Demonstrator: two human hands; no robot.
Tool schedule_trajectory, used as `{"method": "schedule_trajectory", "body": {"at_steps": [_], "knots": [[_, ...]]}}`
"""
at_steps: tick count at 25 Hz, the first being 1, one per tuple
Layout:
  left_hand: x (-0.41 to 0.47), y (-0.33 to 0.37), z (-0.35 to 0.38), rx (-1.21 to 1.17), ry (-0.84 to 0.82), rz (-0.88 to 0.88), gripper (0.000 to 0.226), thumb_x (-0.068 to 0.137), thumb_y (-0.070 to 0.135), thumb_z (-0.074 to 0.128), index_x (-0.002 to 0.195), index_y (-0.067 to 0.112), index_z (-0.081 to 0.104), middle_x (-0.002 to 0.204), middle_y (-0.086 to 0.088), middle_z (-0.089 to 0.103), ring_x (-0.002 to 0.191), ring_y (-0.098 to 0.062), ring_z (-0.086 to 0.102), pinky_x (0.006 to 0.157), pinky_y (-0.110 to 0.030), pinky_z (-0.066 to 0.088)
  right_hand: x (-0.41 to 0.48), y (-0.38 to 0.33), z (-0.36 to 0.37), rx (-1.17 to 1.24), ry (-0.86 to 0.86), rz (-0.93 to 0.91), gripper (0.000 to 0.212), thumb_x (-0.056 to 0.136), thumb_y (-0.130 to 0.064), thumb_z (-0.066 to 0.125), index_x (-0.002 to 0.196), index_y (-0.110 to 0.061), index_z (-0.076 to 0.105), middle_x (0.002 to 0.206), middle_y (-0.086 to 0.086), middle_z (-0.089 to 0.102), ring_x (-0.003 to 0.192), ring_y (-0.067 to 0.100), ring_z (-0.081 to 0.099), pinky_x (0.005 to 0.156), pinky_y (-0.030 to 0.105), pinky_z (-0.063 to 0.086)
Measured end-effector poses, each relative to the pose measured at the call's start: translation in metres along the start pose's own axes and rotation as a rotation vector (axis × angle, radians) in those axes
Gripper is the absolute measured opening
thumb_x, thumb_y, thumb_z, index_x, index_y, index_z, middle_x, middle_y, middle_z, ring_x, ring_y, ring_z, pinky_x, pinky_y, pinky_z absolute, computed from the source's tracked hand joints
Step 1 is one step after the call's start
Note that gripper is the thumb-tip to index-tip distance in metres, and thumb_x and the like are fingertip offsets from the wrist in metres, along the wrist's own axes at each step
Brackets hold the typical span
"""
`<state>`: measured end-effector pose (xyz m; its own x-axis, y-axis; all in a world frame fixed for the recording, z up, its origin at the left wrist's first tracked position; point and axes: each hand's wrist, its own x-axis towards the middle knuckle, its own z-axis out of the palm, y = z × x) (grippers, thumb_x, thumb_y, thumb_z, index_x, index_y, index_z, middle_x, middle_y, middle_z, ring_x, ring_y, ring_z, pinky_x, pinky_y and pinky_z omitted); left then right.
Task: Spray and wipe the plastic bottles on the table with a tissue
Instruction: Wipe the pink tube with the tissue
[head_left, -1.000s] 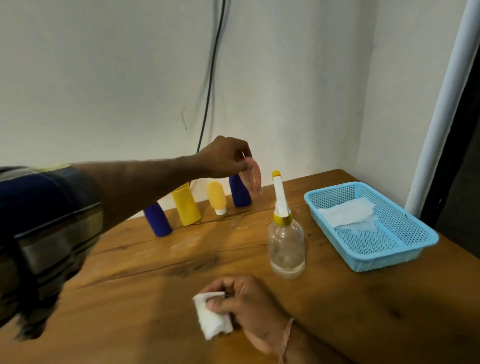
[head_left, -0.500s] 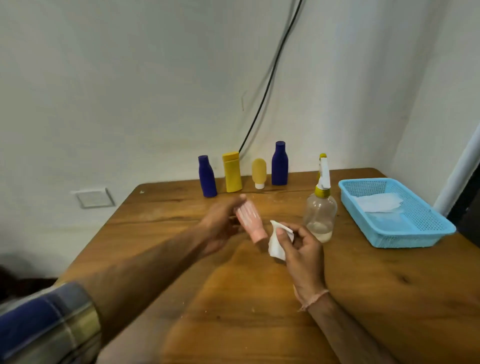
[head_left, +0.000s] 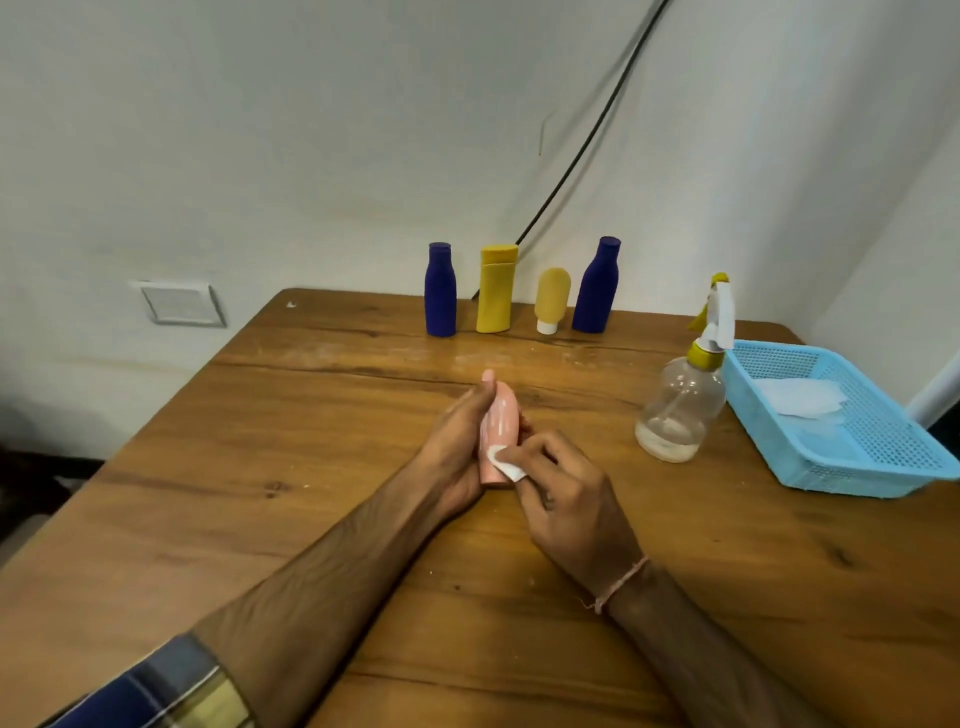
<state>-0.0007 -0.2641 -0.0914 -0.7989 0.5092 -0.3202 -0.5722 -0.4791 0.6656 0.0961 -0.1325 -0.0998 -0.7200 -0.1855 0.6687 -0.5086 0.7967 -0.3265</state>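
Note:
My left hand (head_left: 457, 441) grips a small pink plastic bottle (head_left: 501, 421) over the middle of the wooden table (head_left: 260, 493). My right hand (head_left: 561, 499) pinches a folded white tissue (head_left: 505, 463) and presses it against the bottle's lower part. At the table's far edge, against the wall, stand a blue bottle (head_left: 440, 291), a tall yellow bottle (head_left: 496, 288), a small yellow tube (head_left: 551, 300) resting on its white cap, and another blue bottle (head_left: 596, 286). A clear spray bottle (head_left: 683, 400) with a yellow collar stands to the right of my hands.
A light blue plastic basket (head_left: 883, 457) holding white tissues (head_left: 800, 397) sits at the right edge of the table, just behind the spray bottle. A black cable (head_left: 587, 150) runs down the wall behind the bottles. A wall plate (head_left: 179, 303) is at the left.
My left hand took the pink bottle from the back row and brought it down to the table's middle. My right hand lifted the tissue off the table and now presses it on the bottle.

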Motion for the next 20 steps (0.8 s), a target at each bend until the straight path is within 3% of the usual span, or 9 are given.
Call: {"method": "schedule_trajectory", "body": {"at_steps": [5,8,12,16,20], "knots": [[0.000,0.000,0.001,0.015,-0.072,0.052,0.051,0.107,0.044,0.037,0.130,0.007,0.064,0.097,-0.015,0.070,0.085,-0.024,0.067,0.077,-0.039,0.057,0.029,0.015,0.007,-0.036,0.118,0.101,0.026,0.087,0.002,0.068,0.111,-0.007,0.071,0.100,0.006,0.063,0.086,0.010,0.058,0.074,0.024,0.053],[0.005,0.003,-0.005,0.066,-0.107,0.093,0.047,0.107,0.042,0.038,0.132,0.014,0.066,0.111,-0.020,0.069,0.097,-0.029,0.067,0.090,-0.046,0.055,0.035,0.021,0.010,-0.005,0.128,0.128,0.025,0.086,0.000,0.071,0.110,-0.008,0.071,0.103,0.007,0.066,0.091,0.009,0.060,0.081,0.018,0.052],[0.006,0.008,-0.004,0.063,-0.145,0.080,0.044,0.107,0.043,0.040,0.133,0.019,0.066,0.105,-0.016,0.068,0.090,-0.023,0.065,0.084,-0.041,0.053,0.024,0.021,0.006,-0.002,-0.021,-0.057,0.020,0.085,-0.003,0.074,0.105,-0.006,0.072,0.102,0.007,0.069,0.094,0.014,0.065,0.083,0.022,0.054],[0.009,0.006,-0.001,0.132,-0.179,0.104,0.041,0.107,0.041,0.040,0.135,0.024,0.065,0.126,-0.015,0.070,0.100,-0.024,0.067,0.081,-0.040,0.055,0.051,0.040,0.008,-0.012,0.191,0.158,0.017,0.089,-0.016,0.072,0.104,-0.008,0.071,0.097,0.005,0.069,0.087,0.011,0.062,0.073,0.027,0.055],[0.008,0.009,-0.002,0.011,-0.231,0.079,0.042,0.105,0.039,0.043,0.138,0.022,0.064,0.109,-0.016,0.066,0.095,-0.024,0.064,0.090,-0.042,0.051,0.038,0.032,0.004,0.061,0.045,0.007,0.014,0.085,-0.011,0.076,0.098,-0.006,0.073,0.095,0.006,0.070,0.084,0.014,0.065,0.071,0.027,0.056]]}}
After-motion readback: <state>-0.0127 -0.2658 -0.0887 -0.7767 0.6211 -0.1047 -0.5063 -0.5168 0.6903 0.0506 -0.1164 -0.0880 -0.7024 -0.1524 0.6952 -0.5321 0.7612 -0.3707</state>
